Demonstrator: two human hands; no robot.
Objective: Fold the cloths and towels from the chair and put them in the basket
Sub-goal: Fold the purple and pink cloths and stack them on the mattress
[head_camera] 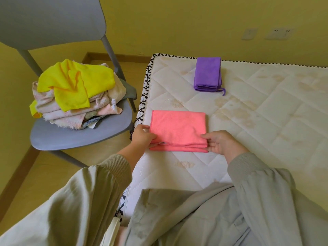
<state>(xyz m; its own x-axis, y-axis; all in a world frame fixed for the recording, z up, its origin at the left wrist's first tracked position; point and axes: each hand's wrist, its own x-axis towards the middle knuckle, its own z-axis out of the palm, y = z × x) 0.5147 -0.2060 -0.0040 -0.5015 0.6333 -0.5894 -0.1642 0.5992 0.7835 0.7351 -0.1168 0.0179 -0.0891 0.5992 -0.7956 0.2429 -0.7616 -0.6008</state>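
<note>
Two corners of the pink cloth (pixel 178 129) are held at once. The near left one is pinched by the left grip (pixel 142 136). The near right one is clasped by the right grip (pixel 219 142), thumb on top and fingers along the layered edge.

The cloth lies folded into a flat rectangle on the near left part of the bare mattress (pixel 266 112), its stacked edges turned toward the person. Holding both ends is judged to keep the layers square, whether for another fold or for lifting. The fabric looks thin, soft and fine-napped, with a small tag at the near edge.

Farther off on the mattress a purple cloth (pixel 207 73) is laid, folded into a narrow stack with a loop trailing, apparently set aside as finished. The mattress is white, quilted in diamonds, stained, and edged with black-and-white trim.

To the left, a grey moulded chair (pixel 79 137) carries the unfolded heap: a bright yellow cloth (pixel 74 82) draped over pale, frayed terry towels (pixel 58 110). No basket is seen.
</note>
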